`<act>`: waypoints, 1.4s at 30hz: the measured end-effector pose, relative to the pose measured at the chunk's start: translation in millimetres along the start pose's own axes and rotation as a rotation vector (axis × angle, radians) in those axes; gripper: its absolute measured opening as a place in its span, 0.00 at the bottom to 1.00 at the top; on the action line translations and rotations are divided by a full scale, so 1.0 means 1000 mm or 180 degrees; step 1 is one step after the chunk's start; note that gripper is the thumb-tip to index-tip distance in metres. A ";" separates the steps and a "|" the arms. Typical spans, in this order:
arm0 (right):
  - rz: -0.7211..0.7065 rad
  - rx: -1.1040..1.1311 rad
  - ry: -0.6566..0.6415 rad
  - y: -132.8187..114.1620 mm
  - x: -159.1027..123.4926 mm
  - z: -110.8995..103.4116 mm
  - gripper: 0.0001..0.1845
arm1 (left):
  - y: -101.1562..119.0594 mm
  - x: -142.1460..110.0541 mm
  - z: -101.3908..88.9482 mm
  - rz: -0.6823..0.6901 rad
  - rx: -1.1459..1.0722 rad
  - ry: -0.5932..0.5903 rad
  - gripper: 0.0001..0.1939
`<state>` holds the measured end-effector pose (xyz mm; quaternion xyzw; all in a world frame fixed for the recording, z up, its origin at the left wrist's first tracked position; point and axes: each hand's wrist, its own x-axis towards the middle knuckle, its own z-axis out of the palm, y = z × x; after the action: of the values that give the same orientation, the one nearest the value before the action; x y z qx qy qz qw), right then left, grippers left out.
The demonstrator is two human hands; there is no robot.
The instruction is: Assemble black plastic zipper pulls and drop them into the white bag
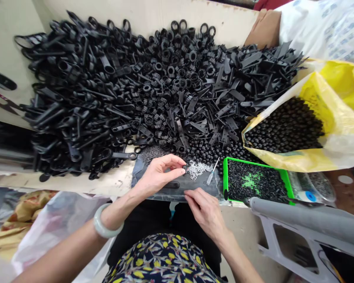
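The left hand (pixel 161 171) has its thumb and pointing finger almost closed, with a small black round piece (pixel 185 168) pinched between the tips. That piece is right by the near side of the shiny metal pins (pixel 198 169), which lie in a loose heap on the dark mat (pixel 191 184). A soft, steady pinch seems best, because a round thing can pop out and roll into the black beads (pixel 205 151) just behind, where it would be hard to find. It helps to hold it by its edges, so the eyes can see it well. The right hand (pixel 205 206) is low by the front edge of the mat, its fingers bent and close together, and I cannot tell if it has hold of anything. It does well to keep out of the pins, so they don't scatter. The thin tool (pixel 212 173) lies just right of the pins, and the flat black strip (pixel 173 184) lies below the left hand, so a careful wrist should not bump either one
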<state>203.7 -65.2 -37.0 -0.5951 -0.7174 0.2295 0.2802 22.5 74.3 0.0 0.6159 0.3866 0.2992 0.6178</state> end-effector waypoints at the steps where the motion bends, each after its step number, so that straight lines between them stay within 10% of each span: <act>1: -0.0006 0.0006 -0.0007 0.000 0.000 0.000 0.11 | -0.002 -0.010 0.000 -0.0249 -0.0504 0.0027 0.12; 11: 0.0004 0.0109 -0.0167 -0.013 0.003 0.011 0.12 | -0.017 -0.057 0.002 -0.0764 -0.1458 0.0370 0.16; 21: 0.0486 -0.0710 0.0679 0.011 -0.006 -0.020 0.10 | -0.045 -0.072 0.015 0.1040 0.1420 0.0971 0.08; 42: 0.0657 -0.1168 0.0603 0.015 0.026 -0.004 0.13 | -0.064 -0.065 0.018 0.0826 0.1576 0.1092 0.09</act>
<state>213.6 -36.7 -41.2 -0.7252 -0.6530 0.0658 0.2084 -3.2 5.9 -57.0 0.7322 0.4643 0.3718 0.3318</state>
